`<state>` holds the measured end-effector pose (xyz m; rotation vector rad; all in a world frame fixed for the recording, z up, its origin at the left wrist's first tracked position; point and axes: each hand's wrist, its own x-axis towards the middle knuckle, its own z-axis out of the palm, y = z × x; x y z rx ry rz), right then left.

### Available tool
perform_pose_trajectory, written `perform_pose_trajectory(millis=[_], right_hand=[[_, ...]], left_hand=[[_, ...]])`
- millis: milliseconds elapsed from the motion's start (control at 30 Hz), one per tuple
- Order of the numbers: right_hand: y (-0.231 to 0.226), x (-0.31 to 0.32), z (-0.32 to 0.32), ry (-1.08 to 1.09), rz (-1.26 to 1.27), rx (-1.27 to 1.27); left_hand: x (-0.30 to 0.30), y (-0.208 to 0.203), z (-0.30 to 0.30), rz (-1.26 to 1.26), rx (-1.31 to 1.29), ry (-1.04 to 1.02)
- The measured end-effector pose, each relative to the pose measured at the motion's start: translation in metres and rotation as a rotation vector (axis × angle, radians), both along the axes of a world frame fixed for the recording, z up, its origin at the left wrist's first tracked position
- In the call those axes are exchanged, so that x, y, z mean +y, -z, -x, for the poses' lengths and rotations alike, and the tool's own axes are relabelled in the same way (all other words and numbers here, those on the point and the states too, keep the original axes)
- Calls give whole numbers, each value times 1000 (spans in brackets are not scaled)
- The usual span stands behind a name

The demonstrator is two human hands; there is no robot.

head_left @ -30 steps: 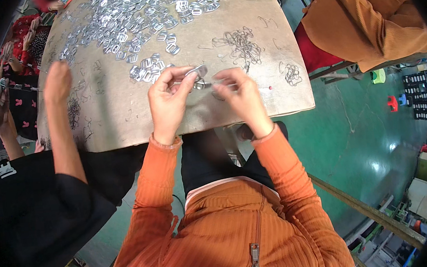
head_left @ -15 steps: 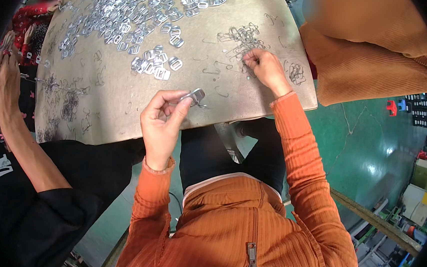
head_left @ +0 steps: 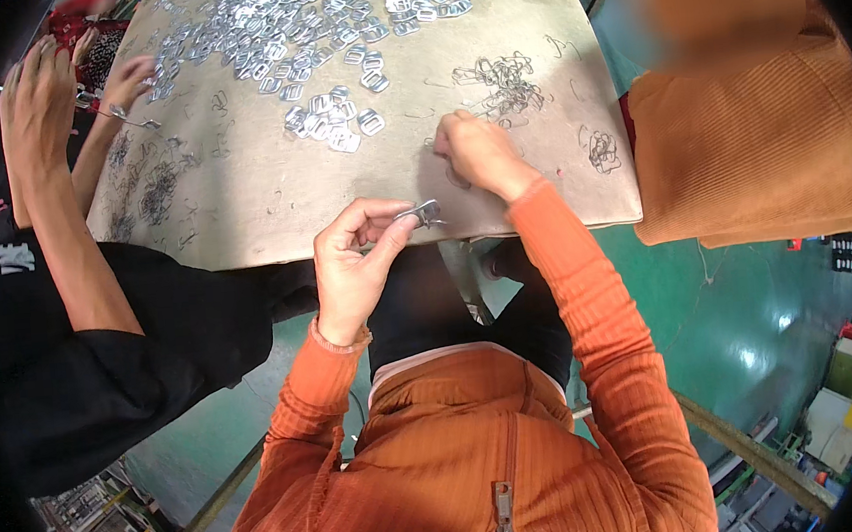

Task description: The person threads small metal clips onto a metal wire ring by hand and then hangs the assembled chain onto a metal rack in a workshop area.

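My left hand (head_left: 356, 261) pinches a small metal buckle (head_left: 424, 212) between thumb and fingers, just above the near edge of the table (head_left: 271, 198). My right hand (head_left: 475, 152) rests on the tabletop with its fingers curled down onto the surface, beside a tangle of thin wire clips (head_left: 506, 80). What lies under its fingertips is hidden. A small cluster of metal buckles (head_left: 335, 123) sits a short way left of that hand. Both my sleeves are orange ribbed knit.
A large spread of metal buckles (head_left: 267, 28) covers the far table. More wire clips (head_left: 602, 147) lie near the right edge, others (head_left: 155, 187) at left. A person in black (head_left: 101, 332) works at my left, hands (head_left: 38, 106) raised. Another in orange (head_left: 756, 130) sits right.
My right hand moved off the buckle to the tabletop by the wire clips and has drawn slightly nearer. My left hand kept the buckle and dropped toward the table's near edge.
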<state>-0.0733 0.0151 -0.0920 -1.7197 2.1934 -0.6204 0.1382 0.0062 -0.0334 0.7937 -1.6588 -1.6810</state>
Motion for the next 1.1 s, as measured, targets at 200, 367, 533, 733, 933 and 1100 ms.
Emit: perform_pose_trajectory(millis=[200,367,533,733,933,1100], right_hand=[[-62,50,-25,71,193,-1105],[-83,81,-53,228,323,-1253],[-67,80,-58,246,476,-1006],[-68,82,-58,285,620,-907],[-74,93,-50,286,681,-890],[-70,97,-42,306,699,-896]], left_hand=[[3,0,6,-26,39,-25],[6,-3,18,12,64,-40],[7,-5,26,46,92,-28],[-9,16,31,297,-46,14],[-101,77,51,992,-512,-256],[-127,83,58,963,-848,-241]])
